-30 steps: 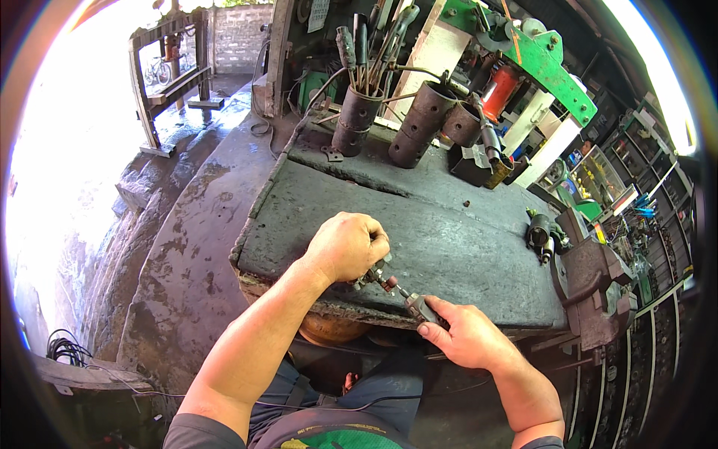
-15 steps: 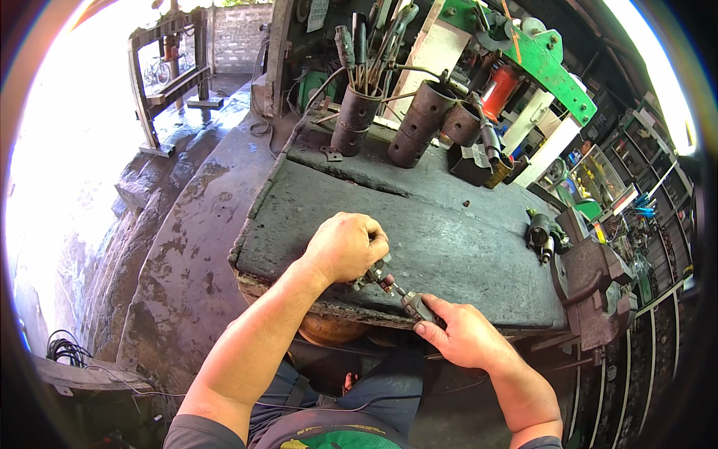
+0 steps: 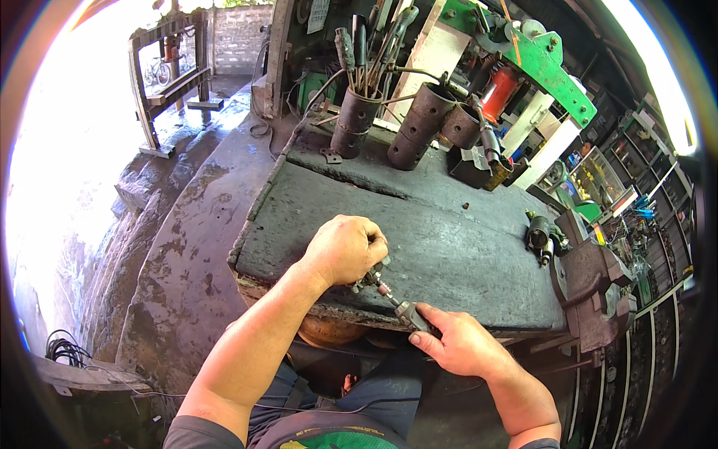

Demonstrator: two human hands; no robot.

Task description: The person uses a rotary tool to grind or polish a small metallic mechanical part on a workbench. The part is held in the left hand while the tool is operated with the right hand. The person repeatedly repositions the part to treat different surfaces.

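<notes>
My left hand (image 3: 348, 247) is closed round a small metal part (image 3: 366, 278) just above the near edge of the dark, worn bench top (image 3: 449, 239); much of the part is hidden under my fingers. My right hand (image 3: 456, 337) grips a grey hand-held rotary tool (image 3: 411, 316), whose slim shaft and small reddish-grey head (image 3: 384, 290) reach up-left to the part. Whether head and part touch, I cannot tell. At the bench's right end lie a dark metal cylinder with smaller pieces (image 3: 538, 230), beside a heavy vise (image 3: 591, 288).
Perforated metal cylinders (image 3: 351, 131), one full of rods, stand along the bench's back, before a green press (image 3: 546, 75) with a red jack (image 3: 499, 93). Left are a stepped concrete floor (image 3: 187, 239), a metal frame (image 3: 142, 90) and coiled black cable (image 3: 63, 346). Shelving (image 3: 647, 165) lines the right.
My right hand and the rotary tool have shifted slightly down and left, exposing more of the shaft. My left hand stays almost in place, closed on the part.
</notes>
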